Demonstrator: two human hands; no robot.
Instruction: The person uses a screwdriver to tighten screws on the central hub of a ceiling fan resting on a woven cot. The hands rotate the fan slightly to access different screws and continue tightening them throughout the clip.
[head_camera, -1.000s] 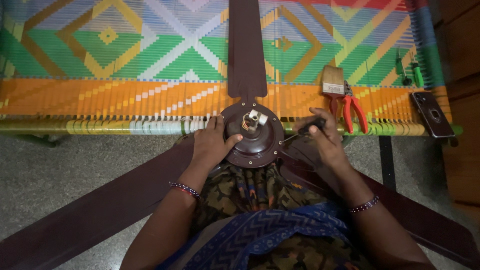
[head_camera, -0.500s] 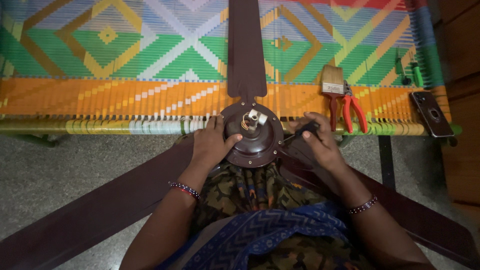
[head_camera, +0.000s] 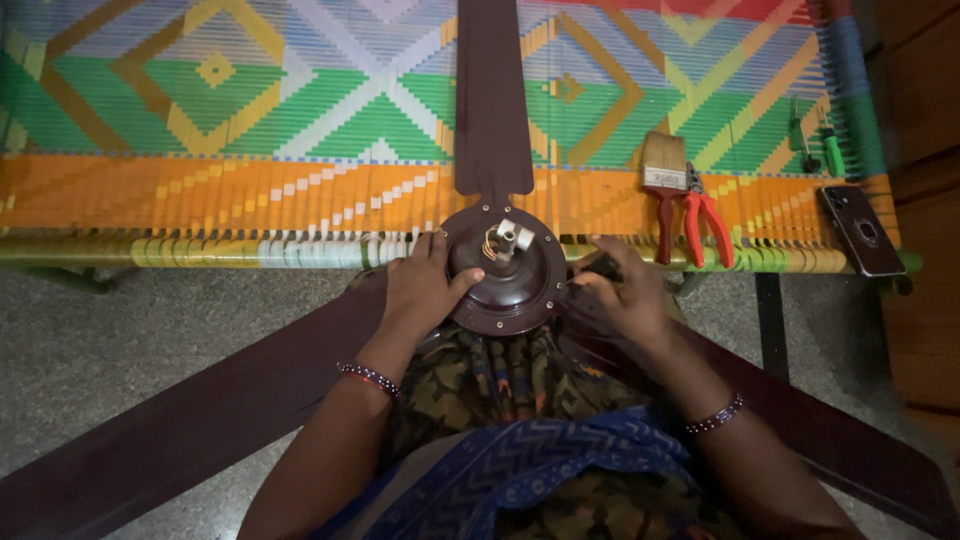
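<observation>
Fan motor housing, dark brown and round, sits in the person's lap with its three blades fanned out, one reaching over the woven cot ahead. Left hand lies flat on the housing's rim, fingers spread and thumb across the cover, seemingly to steady it. Right hand rests just right of the housing, fingers curled around a small dark object I cannot identify. Beyond those fingers on the cot lie a paintbrush, red-handled pliers, green screwdrivers and a phone.
</observation>
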